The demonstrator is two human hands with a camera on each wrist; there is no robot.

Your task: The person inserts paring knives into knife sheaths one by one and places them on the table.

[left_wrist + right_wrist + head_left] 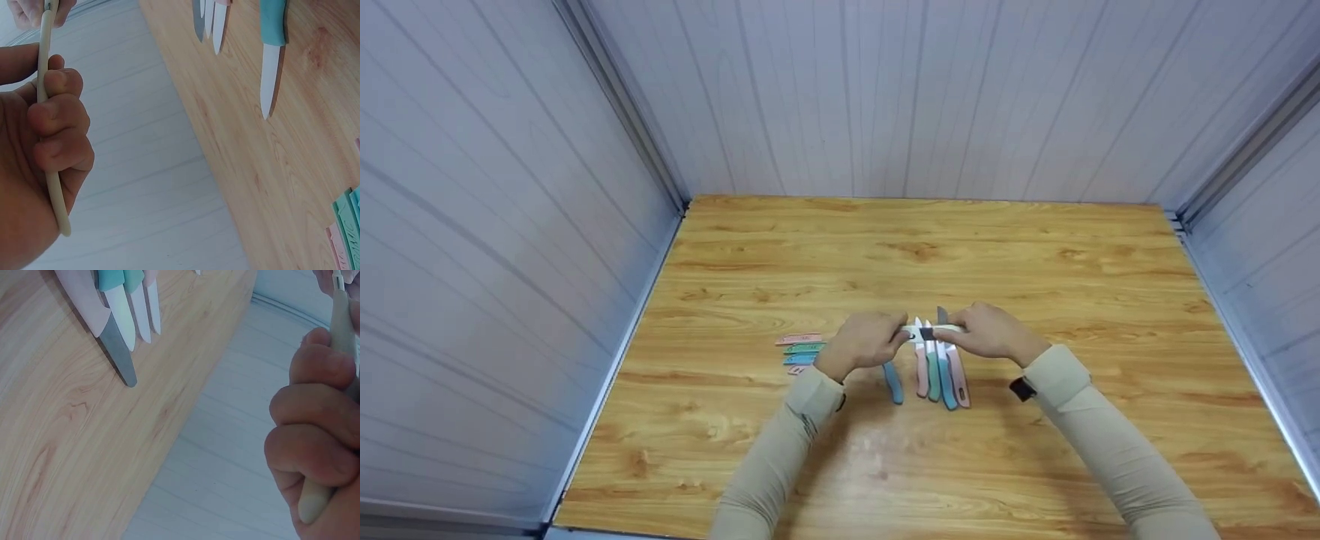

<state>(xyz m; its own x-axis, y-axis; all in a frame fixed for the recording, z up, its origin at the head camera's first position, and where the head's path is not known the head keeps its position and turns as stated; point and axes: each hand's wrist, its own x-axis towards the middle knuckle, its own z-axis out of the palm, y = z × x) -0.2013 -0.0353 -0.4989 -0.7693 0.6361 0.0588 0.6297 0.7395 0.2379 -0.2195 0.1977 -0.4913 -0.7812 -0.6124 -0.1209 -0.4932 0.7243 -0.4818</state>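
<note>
My left hand point(864, 342) and right hand point(992, 332) curl round the two ends of a pale tool point(928, 333), just right of and below the middle of the frame. It looks light and stiff, but smooth, so it may slip. The pale ends seem best to hold. Beneath my hands, coloured knives point(934, 375) lie on the surface point(810, 255).

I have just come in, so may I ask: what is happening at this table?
A person's left hand and right hand grip opposite ends of a pale object with a dark middle; what it is, I cannot tell. Four knives lie side by side on the wooden table below the hands, and a blue knife lies apart. Flat coloured pieces, perhaps blade covers, lie near the left hand.
</note>
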